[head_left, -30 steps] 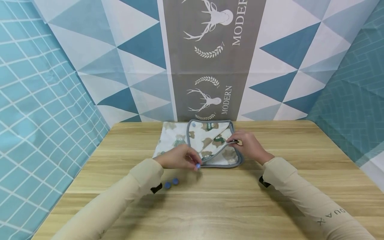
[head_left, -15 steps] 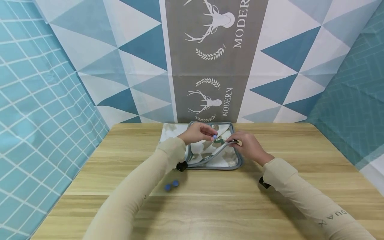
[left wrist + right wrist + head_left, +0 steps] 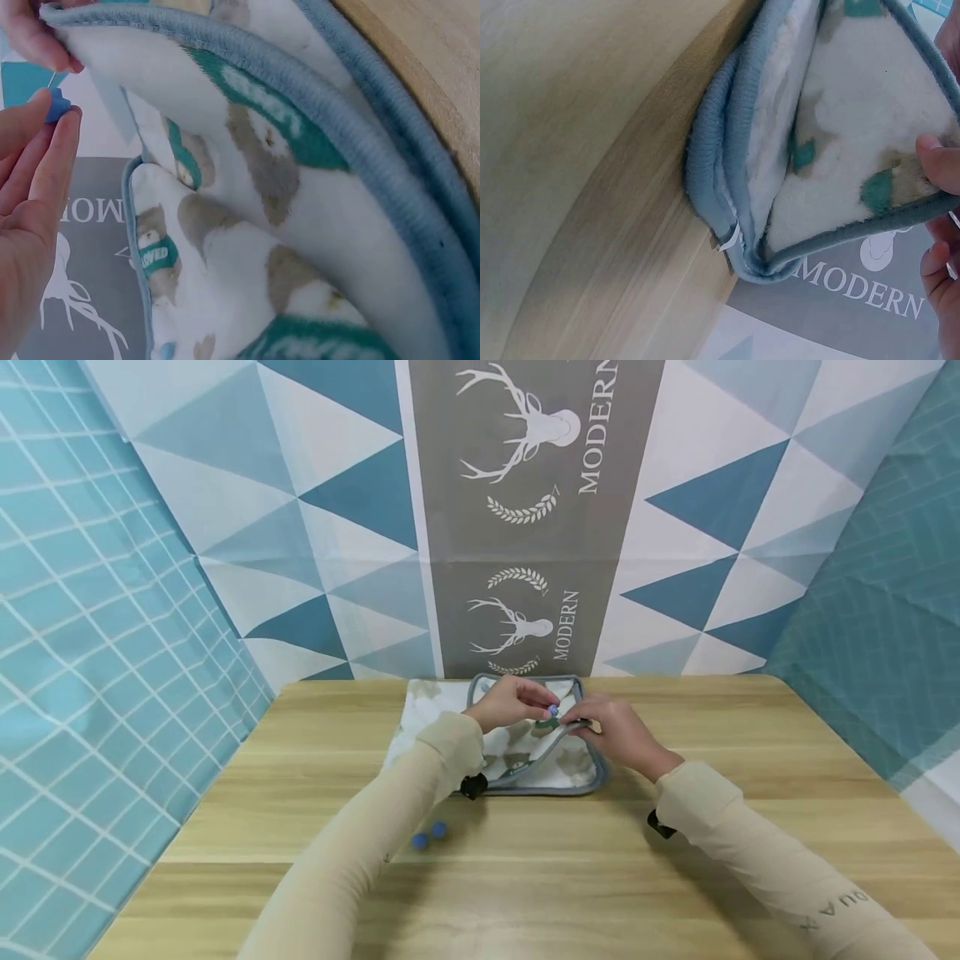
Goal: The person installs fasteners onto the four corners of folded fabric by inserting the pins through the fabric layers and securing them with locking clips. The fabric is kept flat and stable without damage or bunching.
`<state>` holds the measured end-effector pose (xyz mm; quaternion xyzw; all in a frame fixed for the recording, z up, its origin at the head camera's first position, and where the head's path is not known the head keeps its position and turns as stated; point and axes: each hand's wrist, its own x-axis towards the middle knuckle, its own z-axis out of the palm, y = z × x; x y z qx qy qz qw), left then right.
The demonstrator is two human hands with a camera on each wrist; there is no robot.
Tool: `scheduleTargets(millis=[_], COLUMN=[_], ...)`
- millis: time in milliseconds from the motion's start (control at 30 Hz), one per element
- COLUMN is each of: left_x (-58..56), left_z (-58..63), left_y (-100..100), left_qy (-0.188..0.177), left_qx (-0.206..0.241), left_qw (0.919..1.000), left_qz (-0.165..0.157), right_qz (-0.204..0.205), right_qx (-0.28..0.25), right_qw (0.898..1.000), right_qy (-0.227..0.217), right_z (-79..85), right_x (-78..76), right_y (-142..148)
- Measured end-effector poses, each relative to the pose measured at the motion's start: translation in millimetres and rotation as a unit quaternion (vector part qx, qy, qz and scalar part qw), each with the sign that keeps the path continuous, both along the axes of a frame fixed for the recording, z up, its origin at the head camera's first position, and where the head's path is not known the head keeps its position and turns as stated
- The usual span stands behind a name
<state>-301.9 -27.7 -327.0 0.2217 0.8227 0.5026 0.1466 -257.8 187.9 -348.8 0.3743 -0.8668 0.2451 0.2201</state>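
A white fleece blanket [image 3: 573, 764] with a bear print and grey-blue bound edges lies folded on the table. My left hand [image 3: 510, 703] pinches a blue-headed pin [image 3: 58, 105] between thumb and fingers, above the blanket. Its thin metal point shows in the left wrist view, directed at the raised blanket corner; whether it touches the cloth I cannot tell. My right hand [image 3: 618, 731] grips that raised corner by its bound edge, thumb on the printed side in the right wrist view. Two more blue heads [image 3: 429, 835] lie on the table near my left forearm.
The wooden table [image 3: 600, 893] extends around the blanket. Behind it hangs a patterned backdrop [image 3: 517, 610] with deer heads and triangles. A blue checked sheet [image 3: 90, 652] stands at the left, a teal one [image 3: 885, 635] at the right.
My left hand has carried the pin from the blanket's front edge up and right to the raised corner, next to my right hand. The right hand keeps its hold on the blanket.
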Motion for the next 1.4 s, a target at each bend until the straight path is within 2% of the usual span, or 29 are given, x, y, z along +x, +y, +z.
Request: scheduleTargets(millis=[200,400,767,1067,1400], left_x=[5.4,3.0,5.0,8.5,12.3], left_z=[-3.5,-3.3,-2.3,-5.9,-2.3], left_y=[2.6,2.8,4.1,4.1,4.0], left_qy=[-0.005,0.003,0.006,0.005,0.012], left_qx=[0.005,0.006,0.002,0.003,0.006], left_qw=[0.9998,0.9996,0.9998,0.9998,0.9998], left_qz=[0.019,0.027,0.019,0.019,0.017], right_qz=[0.013,0.01,0.009,0.001,0.003], right_qx=[-0.002,-0.004,-0.004,0.004,0.004], right_qw=[1.0,1.0,1.0,1.0,1.0], right_qy=[-0.002,0.002,0.004,0.0,0.007], right_z=[-0.2,0.3,-1.3,-2.6,-2.4], right_x=[2.3,1.7,1.8,7.0,7.9], right_y=[-0.4,-0.6,0.2,0.3,-0.9])
